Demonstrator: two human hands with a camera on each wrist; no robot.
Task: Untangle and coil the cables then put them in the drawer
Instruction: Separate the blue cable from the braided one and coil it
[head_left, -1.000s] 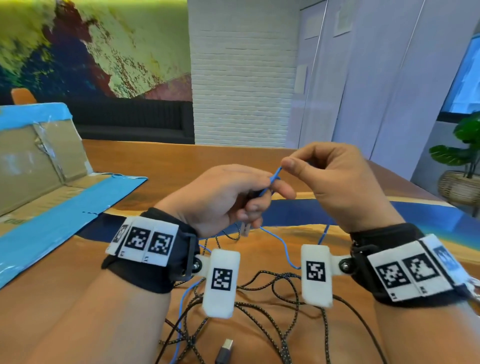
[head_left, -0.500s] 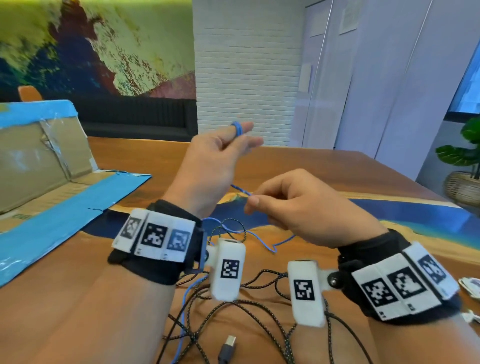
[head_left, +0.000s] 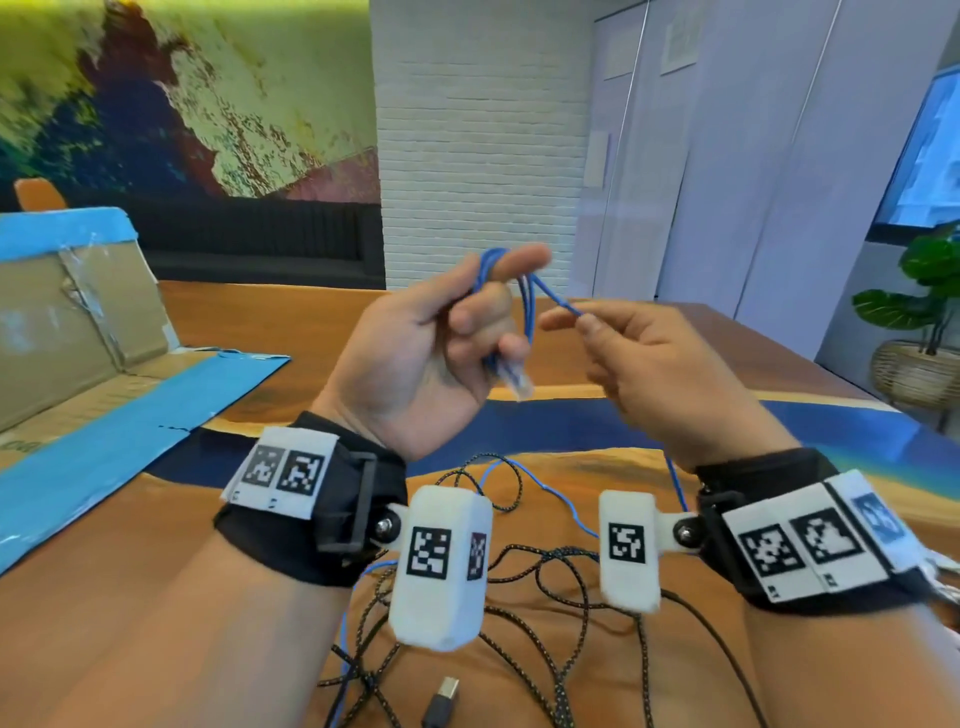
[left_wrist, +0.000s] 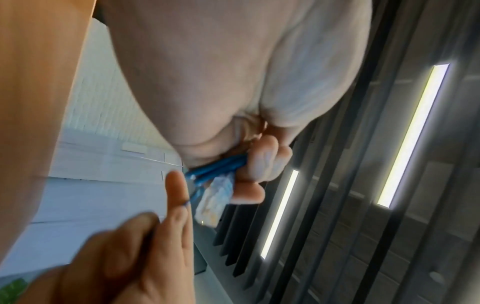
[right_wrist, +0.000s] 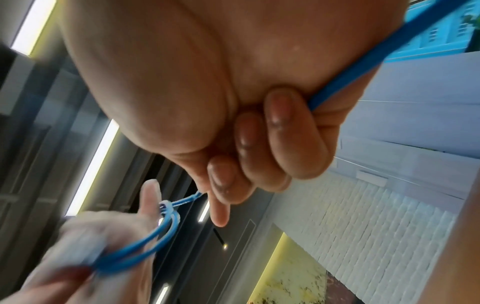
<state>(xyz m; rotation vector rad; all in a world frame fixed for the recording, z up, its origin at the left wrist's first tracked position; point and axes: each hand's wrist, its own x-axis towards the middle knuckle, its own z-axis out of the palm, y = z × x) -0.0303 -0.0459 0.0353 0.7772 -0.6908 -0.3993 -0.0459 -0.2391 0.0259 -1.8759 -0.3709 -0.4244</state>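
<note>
A thin blue cable is looped in small turns around my raised left hand, over the forefinger tip and down to the curled lower fingers. Its clear plug hangs below that hand; the left wrist view shows the plug pinned by the curled fingers beside the blue cable. My right hand pinches the blue strand just right of the loops and the cable runs on through its palm. A black braided cable lies tangled on the wooden table under my wrists.
A black USB plug lies at the near table edge. An opened cardboard box with blue tape sits on the left. A potted plant stands at the far right. More blue cable trails across the table between my wrists.
My left hand has turned palm toward me and now carries several blue turns instead of one. My right hand rose from the table level to beside the left fingers, feeding cable on.
</note>
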